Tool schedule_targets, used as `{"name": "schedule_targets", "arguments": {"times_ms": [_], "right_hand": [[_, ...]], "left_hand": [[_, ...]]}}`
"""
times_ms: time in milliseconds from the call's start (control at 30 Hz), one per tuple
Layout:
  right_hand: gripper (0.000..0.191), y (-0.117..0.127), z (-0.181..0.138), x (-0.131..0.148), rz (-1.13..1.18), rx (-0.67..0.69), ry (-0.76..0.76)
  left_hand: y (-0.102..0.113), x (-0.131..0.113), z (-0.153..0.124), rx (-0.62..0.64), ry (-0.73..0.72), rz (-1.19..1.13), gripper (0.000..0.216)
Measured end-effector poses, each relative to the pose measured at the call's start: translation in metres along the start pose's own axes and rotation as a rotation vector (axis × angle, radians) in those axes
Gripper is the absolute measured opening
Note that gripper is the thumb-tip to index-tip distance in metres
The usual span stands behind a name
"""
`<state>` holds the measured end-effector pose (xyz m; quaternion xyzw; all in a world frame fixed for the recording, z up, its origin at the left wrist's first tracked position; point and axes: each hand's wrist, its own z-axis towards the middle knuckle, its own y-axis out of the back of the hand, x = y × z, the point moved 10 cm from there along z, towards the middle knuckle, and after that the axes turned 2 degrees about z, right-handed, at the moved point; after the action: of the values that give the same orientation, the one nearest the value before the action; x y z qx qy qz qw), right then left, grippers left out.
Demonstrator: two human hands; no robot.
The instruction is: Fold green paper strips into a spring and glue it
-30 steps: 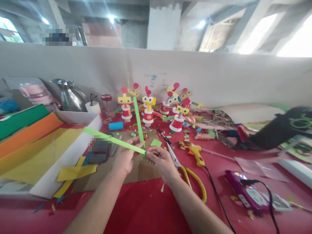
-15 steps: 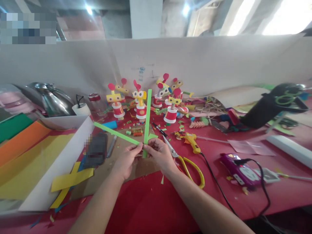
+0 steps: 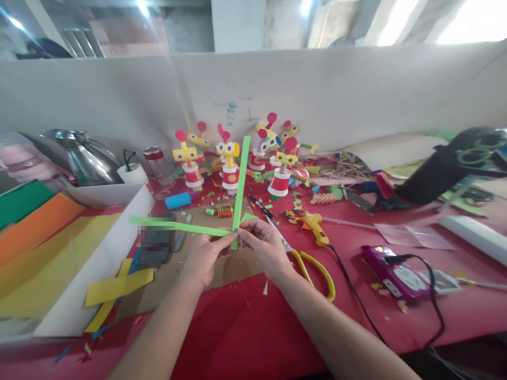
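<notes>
Both my hands meet over a brown cardboard sheet (image 3: 233, 266) on the red table. My left hand (image 3: 206, 256) and my right hand (image 3: 263, 248) pinch two green paper strips where they cross. One green strip (image 3: 180, 227) runs out flat to the left. The other green strip (image 3: 241, 182) stands upward, toward the paper-cup figures (image 3: 229, 171) at the back. Yellow-handled scissors (image 3: 307, 264) lie just right of my right hand.
A white box (image 3: 99, 269) with orange, yellow and green paper sheets sits at left, yellow scraps (image 3: 116, 287) beside it. A yellow glue gun (image 3: 315, 227), a purple device (image 3: 390, 272) with black cables and a black object (image 3: 447, 166) lie at right. A metal kettle (image 3: 83, 158) stands back left.
The strip pointing left has dropped from a diagonal to nearly level. The upright strip swung from leaning left to leaning slightly right. My hands stayed pinched at the crossing.
</notes>
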<state>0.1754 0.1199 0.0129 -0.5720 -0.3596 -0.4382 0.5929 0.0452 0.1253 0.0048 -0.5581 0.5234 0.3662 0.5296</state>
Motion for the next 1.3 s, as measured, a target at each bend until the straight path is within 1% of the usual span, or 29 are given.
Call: {"name": "schedule_targets", "arguments": {"times_ms": [100,167,267,467,600,733,867,967,1100,1200,1300], "right_hand": [[0.023,0.001,0.001,0.003,-0.048,0.001,0.025],[0.020,0.002,0.001,0.005,-0.085,0.011,0.034],[0.016,0.002,0.002,0.005,-0.105,0.019,0.050],[0.011,-0.001,0.002,0.006,-0.142,0.042,0.107],[0.009,-0.003,-0.001,0.013,-0.219,0.035,0.168],[0.007,-0.004,-0.005,0.023,-0.285,0.025,0.234],[0.007,-0.006,-0.007,0.028,-0.312,0.020,0.250],[0.006,-0.007,-0.007,0.025,-0.281,0.031,0.231],[0.008,-0.004,-0.005,0.018,-0.225,0.030,0.189],[0.016,-0.002,-0.003,0.013,-0.137,0.036,0.152],[0.026,0.002,-0.001,0.011,-0.051,0.003,0.107]], "left_hand": [[0.010,-0.003,0.002,-0.076,-0.024,-0.054,0.030],[0.014,-0.004,0.003,-0.101,-0.028,-0.091,0.029],[0.011,-0.003,0.002,-0.079,-0.007,-0.128,0.029],[0.002,0.007,0.000,-0.050,0.087,-0.192,0.027],[0.004,0.006,-0.001,-0.059,0.086,-0.269,0.025],[0.000,0.004,-0.003,-0.026,0.084,-0.318,0.025],[-0.001,0.006,-0.004,-0.030,0.092,-0.333,0.023],[0.002,0.005,-0.003,-0.040,0.069,-0.306,0.026],[0.004,-0.002,-0.001,-0.022,0.002,-0.204,0.029],[0.009,-0.005,0.001,-0.038,-0.023,-0.106,0.027],[0.013,-0.002,0.002,-0.042,0.018,-0.011,0.027]]}}
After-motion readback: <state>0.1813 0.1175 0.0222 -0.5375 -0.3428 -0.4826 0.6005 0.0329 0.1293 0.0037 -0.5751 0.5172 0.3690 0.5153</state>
